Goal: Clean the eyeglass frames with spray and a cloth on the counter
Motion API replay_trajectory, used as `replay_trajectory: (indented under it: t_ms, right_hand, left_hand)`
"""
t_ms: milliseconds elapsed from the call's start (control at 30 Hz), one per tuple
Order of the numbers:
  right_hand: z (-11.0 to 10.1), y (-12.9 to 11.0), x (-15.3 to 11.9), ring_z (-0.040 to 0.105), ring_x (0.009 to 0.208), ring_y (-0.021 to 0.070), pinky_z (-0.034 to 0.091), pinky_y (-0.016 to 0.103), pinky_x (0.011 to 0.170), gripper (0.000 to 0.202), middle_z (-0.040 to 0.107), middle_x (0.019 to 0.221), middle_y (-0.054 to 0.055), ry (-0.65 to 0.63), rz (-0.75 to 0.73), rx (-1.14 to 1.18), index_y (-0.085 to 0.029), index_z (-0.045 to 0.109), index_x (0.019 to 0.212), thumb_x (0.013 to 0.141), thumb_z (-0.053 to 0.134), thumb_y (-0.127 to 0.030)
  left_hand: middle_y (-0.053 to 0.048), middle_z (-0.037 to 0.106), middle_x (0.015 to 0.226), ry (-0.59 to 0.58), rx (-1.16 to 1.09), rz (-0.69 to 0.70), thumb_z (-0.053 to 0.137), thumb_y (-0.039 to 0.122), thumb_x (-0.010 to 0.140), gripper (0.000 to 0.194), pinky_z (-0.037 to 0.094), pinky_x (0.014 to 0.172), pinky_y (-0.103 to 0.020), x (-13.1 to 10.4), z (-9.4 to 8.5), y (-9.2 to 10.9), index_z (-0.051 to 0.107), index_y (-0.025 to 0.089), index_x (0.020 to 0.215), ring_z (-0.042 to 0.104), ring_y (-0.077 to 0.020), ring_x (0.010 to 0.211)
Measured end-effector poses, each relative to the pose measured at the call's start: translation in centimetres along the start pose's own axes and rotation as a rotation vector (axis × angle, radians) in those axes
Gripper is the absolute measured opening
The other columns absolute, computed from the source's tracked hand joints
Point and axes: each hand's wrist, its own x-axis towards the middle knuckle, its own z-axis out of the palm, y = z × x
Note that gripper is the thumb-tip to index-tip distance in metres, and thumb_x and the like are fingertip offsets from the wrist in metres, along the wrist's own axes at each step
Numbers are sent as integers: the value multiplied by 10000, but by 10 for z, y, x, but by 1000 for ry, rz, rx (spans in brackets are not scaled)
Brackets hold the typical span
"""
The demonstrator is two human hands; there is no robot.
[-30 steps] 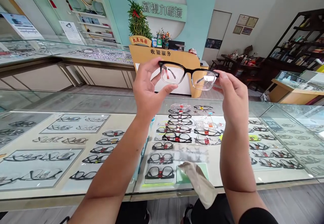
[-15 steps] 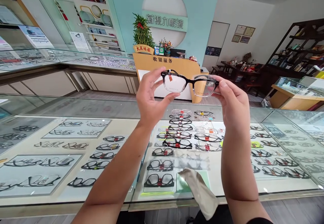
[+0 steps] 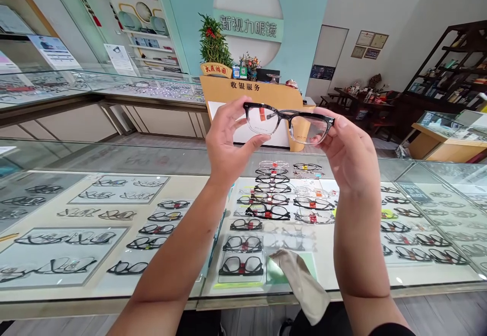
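A pair of glasses (image 3: 286, 115) with a black upper rim and clear lower rim is held up above the glass counter, lenses upright. My left hand (image 3: 230, 138) pinches its left end, thumb below the lens. At the right end, the fingers and thumb of my right hand (image 3: 352, 148) grip the hinge area. A small red tag shows behind the left lens. Below, a beige cloth (image 3: 300, 283) lies over the counter's front edge.
The glass display counter (image 3: 182, 298) holds rows of spectacles, some with red tags. Beyond it stands a wooden cashier desk (image 3: 274, 92) with a plant (image 3: 213, 44). Another glass case (image 3: 447, 128) is at the right, a dark shelf (image 3: 449, 57) behind it.
The glasses have turned slightly, their right end now a little farther right along with my right hand. Both hands keep their hold, and the view has shifted a little.
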Motion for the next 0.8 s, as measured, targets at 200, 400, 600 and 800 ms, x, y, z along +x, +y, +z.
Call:
replay_trajectory:
  t_ms: [200, 400, 600, 800]
  right_hand:
    - [2, 2, -1, 779, 927, 244, 640, 455, 861, 668, 817, 1197, 118, -51, -13, 43, -281, 745, 1514, 1067, 542, -735]
    - [5, 2, 1, 766, 966, 272, 627, 467, 843, 729, 814, 1234, 139, -31, -22, 48, -258, 725, 1531, 1040, 541, -765]
    - [2, 7, 2, 769, 960, 268, 607, 454, 832, 637, 796, 1057, 109, -1, -10, 87, -235, 777, 1448, 1040, 588, -686]
    - [-3, 5, 2, 745, 934, 242, 602, 442, 834, 580, 807, 1081, 96, 50, 15, 23, -268, 774, 1462, 1037, 632, -636]
  left_hand:
    - [-90, 677, 1536, -34, -84, 20, 883, 713, 870, 837, 631, 1151, -537, -1, 4, -3, 584, 419, 1595, 690, -365, 1433]
    - [-89, 677, 1534, -9, -105, 6, 884, 742, 848, 832, 642, 1146, -512, -3, 8, -3, 620, 401, 1560, 648, -368, 1488]
    - [-97, 676, 1548, -17, -103, -21, 893, 756, 827, 866, 640, 1135, -494, -3, 6, -3, 611, 384, 1557, 655, -358, 1473]
    - [-89, 684, 1512, -3, -44, 17, 924, 698, 833, 835, 646, 1113, -473, -2, 4, -2, 632, 373, 1545, 686, -336, 1408]
